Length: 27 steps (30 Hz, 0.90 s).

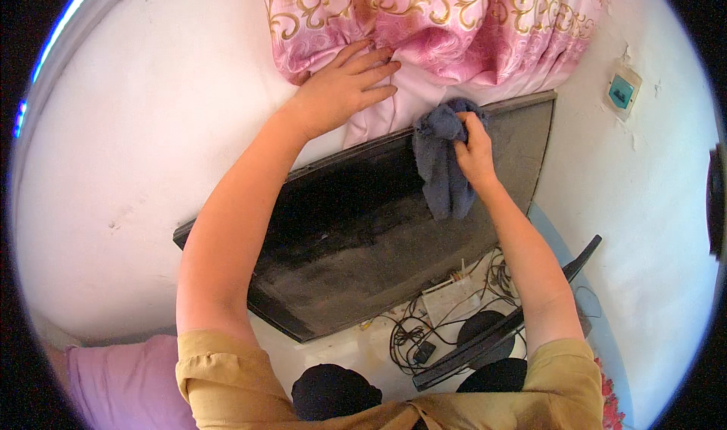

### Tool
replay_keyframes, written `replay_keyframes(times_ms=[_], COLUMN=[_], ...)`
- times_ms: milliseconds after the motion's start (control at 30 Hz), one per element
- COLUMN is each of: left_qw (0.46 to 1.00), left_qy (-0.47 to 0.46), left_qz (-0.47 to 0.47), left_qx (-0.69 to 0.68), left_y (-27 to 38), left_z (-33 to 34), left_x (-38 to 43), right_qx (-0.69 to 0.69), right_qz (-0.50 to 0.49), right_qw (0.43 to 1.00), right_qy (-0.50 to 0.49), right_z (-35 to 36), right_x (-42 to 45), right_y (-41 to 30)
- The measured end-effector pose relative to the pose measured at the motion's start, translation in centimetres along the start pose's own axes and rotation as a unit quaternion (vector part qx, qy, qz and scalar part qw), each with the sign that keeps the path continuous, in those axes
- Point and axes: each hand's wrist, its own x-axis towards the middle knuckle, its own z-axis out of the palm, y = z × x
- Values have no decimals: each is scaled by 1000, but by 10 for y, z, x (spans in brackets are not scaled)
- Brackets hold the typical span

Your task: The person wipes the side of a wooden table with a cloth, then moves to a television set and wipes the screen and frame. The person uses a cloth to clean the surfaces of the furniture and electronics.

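Note:
Before me a large flat-screen television [352,220], its dark glass coated with grey dust, leans at a slant against the wall. A darker patch shows on the upper left of its screen. My right hand [476,152] grips a crumpled dark blue-grey cloth [443,163] at the top edge, and the cloth hangs down over the glass. My left hand [346,89] is spread with fingers apart against the lower part of a pink curtain [443,38] with gold scrolls, above the television.
Tangled black cables [409,339] and a white box [451,302] lie below the screen. A long black bar [471,347] slants near my right arm. On the right wall is a switch plate [623,92]. Purple fabric [130,382] lies at the lower left.

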Motion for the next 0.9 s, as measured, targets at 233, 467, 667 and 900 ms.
replay_keyframes(times_ms=[233, 467, 667, 900], left_qw=[998, 998, 985, 960], left_qy=[-41, -45, -18, -276], left_qz=[25, 4, 159, 25], left_qx=[-33, -42, -71, 27], left_y=[0, 13, 61, 38], left_z=[-15, -21, -33, -55], left_x=[0, 8, 65, 89], right_qx=[45, -31, -79, -36], right_qz=[-25, -84, -75, -91], right_qw=[998, 996, 992, 995], right_qy=[33, 23, 65, 16], right_z=[14, 20, 18, 2], right_x=[-8, -3, -3, -9], right_y=[-18, -33, -38, -38])
